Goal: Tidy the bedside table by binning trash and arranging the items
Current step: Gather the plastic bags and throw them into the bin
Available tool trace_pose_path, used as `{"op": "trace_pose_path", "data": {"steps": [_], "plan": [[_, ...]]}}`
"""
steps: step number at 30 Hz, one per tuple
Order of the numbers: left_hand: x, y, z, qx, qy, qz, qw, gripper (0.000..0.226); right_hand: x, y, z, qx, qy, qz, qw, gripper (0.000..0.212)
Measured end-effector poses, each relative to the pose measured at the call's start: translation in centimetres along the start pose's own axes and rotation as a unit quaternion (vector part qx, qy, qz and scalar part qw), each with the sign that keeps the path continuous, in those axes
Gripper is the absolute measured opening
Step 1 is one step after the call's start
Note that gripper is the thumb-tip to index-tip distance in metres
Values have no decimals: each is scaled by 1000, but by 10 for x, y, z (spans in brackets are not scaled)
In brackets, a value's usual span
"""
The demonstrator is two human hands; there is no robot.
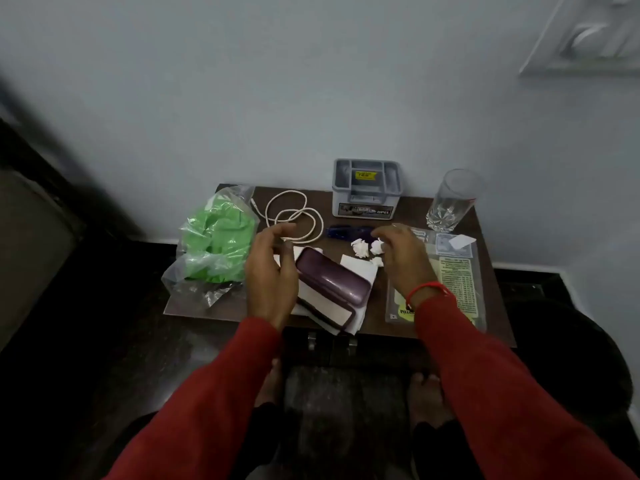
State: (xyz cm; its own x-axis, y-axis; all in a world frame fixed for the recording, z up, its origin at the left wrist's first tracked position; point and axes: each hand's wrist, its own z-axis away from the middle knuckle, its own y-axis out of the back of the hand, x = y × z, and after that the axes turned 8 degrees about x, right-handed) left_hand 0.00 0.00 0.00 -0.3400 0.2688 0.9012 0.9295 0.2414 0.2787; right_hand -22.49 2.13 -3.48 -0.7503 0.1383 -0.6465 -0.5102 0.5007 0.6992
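The brown bedside table (408, 209) stands against the wall. My left hand (272, 268) hovers over the left end of a purple glasses case (332, 282), fingers loosely curled, holding nothing. My right hand (403, 258) hangs over the table's middle, fingers relaxed, just right of several crumpled white paper balls (360, 249). The case lies on white paper (360, 268). A coiled white cable (294, 216) lies behind my left hand. A blue pen-like item (341, 233) sits behind the paper balls.
A clear plastic bag with green contents (216, 244) fills the left side. A grey compartment organizer (366, 188) stands at the back. A drinking glass (452, 200) stands back right. A printed clear packet (457, 278) lies on the right. Dark floor surrounds the table.
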Motion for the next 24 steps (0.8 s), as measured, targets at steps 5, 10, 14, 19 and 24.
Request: {"op": "trace_pose_path", "data": {"steps": [5,10,14,19,24], "plan": [[-5,2,0,-22,24,6,999,18,6,-14,-7,-133,51,120,982,63],[-5,2,-3,-37,16,7,999,21,8,-19,-10,-200,55,202,957,74],[-6,2,-5,-48,25,17,998,18,10,-24,-14,-159,47,179,970,54],[-6,0,-3,-74,35,22,996,18,10,-24,-15,-111,56,125,984,33],[-5,-4,-2,-107,120,70,984,20,3,-11,-18,-21,71,70,995,26]]}}
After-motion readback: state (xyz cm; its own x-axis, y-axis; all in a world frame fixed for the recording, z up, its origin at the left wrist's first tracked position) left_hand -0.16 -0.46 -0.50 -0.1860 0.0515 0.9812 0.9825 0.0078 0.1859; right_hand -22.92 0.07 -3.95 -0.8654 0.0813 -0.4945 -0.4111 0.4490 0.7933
